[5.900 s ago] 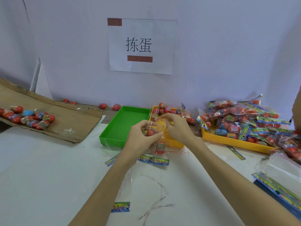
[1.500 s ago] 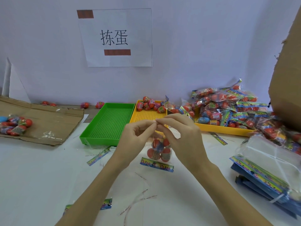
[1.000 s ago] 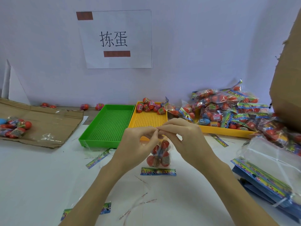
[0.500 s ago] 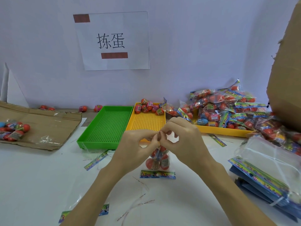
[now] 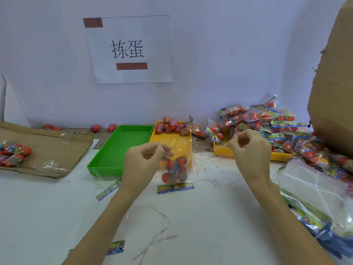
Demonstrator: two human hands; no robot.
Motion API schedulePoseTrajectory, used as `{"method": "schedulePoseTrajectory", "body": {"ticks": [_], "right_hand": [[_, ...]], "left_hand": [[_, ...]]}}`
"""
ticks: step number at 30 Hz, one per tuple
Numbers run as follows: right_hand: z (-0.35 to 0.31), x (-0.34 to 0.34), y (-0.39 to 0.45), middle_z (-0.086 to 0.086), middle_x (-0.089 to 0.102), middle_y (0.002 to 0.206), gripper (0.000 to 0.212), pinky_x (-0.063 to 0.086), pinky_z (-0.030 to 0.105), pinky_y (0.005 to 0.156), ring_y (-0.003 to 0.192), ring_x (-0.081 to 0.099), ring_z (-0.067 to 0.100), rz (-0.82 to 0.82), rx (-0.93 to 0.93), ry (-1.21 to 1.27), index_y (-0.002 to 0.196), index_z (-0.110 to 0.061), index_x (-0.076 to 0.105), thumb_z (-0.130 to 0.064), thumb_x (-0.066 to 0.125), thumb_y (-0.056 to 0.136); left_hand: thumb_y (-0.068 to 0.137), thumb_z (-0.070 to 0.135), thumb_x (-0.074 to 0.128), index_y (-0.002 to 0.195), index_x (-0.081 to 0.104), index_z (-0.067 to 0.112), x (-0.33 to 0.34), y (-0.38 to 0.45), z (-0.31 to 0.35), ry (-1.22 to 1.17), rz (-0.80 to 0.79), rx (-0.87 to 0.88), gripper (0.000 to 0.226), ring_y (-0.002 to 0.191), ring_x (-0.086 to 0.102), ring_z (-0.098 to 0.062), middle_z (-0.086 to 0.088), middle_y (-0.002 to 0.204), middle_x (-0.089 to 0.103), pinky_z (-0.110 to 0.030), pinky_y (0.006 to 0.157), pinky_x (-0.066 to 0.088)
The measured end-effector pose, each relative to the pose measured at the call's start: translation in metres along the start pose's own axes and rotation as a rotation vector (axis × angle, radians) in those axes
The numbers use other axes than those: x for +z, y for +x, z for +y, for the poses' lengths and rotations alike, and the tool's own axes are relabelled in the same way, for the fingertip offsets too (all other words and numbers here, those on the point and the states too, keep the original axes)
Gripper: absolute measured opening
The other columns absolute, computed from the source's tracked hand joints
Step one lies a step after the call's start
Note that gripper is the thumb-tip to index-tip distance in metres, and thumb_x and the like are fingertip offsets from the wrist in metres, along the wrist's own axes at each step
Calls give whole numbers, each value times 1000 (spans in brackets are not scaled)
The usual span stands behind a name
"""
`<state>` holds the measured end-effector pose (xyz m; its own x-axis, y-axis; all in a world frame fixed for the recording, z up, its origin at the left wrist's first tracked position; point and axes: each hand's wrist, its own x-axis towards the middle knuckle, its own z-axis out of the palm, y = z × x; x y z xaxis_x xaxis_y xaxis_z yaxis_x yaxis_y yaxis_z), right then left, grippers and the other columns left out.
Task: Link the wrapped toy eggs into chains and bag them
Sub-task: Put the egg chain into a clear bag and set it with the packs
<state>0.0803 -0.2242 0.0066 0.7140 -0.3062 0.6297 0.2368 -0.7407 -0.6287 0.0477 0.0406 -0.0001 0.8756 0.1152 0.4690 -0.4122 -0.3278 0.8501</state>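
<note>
A clear bag (image 5: 174,172) with several red wrapped toy eggs hangs just above the white table, its printed header card (image 5: 175,187) at the bottom. My left hand (image 5: 145,161) pinches the bag's top edge in front of a yellow tray (image 5: 172,144). My right hand (image 5: 250,150) is apart from the bag, off to the right, with fingers curled and thumb and forefinger pinched on what looks like a thin clear strip. Loose wrapped eggs (image 5: 172,126) lie at the far end of the yellow tray.
A green tray (image 5: 122,148) stands left of the yellow one. Filled bags (image 5: 267,123) are heaped on a second yellow tray (image 5: 221,151) at the right. Unfilled bags (image 5: 313,197) are stacked at the right, under a cardboard box (image 5: 334,92). Flat cardboard (image 5: 47,150) with eggs lies left. Clear strips (image 5: 206,165) litter the table.
Both hands were pinching together at the bag's top. My right hand has now pulled away to the right, while my left hand still holds the bag.
</note>
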Motion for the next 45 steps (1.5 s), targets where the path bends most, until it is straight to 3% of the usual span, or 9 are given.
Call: {"method": "schedulePoseTrajectory", "body": {"ticks": [5,9,14,19,22,28,33,37,45], "right_hand": [[9,12,-3,-5,67,76,12,37,12,58,64,56,0,-220,29,-112,93,-9,79,-20,73,94],[0,29,-16,-2,77,92,20,40,17,66,71,56,3,-489,-31,-176,98,-18,84,-35,77,90],[-13,35,-25,-6,68,98,17,44,16,68,72,56,5,-586,-156,-203,109,-26,81,-20,73,94],[-22,28,-29,-9,74,73,28,54,22,68,61,62,3,-569,-142,-259,91,-24,80,-49,67,94],[-27,28,-30,-8,75,94,11,52,21,71,73,60,4,-575,-150,-222,106,-29,76,-30,71,96],[-29,32,-36,-10,74,107,33,55,14,75,79,67,2,-559,-105,2,123,-27,74,-7,60,101],[-38,34,-40,-6,77,94,38,50,15,49,65,74,10,-542,104,425,137,-38,60,-20,57,104],[-49,35,-42,-17,76,88,28,56,17,61,82,72,2,-574,214,583,109,-36,72,-53,64,89],[-42,36,-45,-6,77,82,4,57,19,63,80,73,11,-581,268,609,91,-23,79,-23,75,93]], "left_hand": [[102,7,58,88,79,15,-5,3,-6,-19,31,-84,27,73,78,-19,1,80,80,-53,79,63],[104,7,57,91,80,12,-11,7,-8,-16,-1,-98,27,74,78,-20,0,82,81,-46,82,63],[104,5,56,91,79,11,-12,9,-8,-7,-16,-94,27,75,78,-22,-1,82,81,-38,80,63],[104,7,56,92,80,11,-13,11,-9,-9,-36,-113,27,78,78,-22,-1,84,81,-33,80,63],[104,7,57,92,80,12,-14,9,-8,-12,-46,-110,26,77,78,-20,-1,84,81,-30,78,63],[104,8,56,93,80,12,-14,11,-8,-22,-56,-112,26,78,78,-21,-1,84,81,-30,79,63],[105,8,56,95,79,12,-13,9,-7,-29,-86,-105,26,81,78,-22,-1,86,81,-34,82,63],[106,9,56,98,79,11,-13,9,-6,-45,-113,-95,25,82,79,-22,-1,88,81,-36,83,63],[102,-7,46,109,76,3,-19,11,-4,-151,-245,-172,33,94,77,-27,-8,99,81,-33,86,62]]}}
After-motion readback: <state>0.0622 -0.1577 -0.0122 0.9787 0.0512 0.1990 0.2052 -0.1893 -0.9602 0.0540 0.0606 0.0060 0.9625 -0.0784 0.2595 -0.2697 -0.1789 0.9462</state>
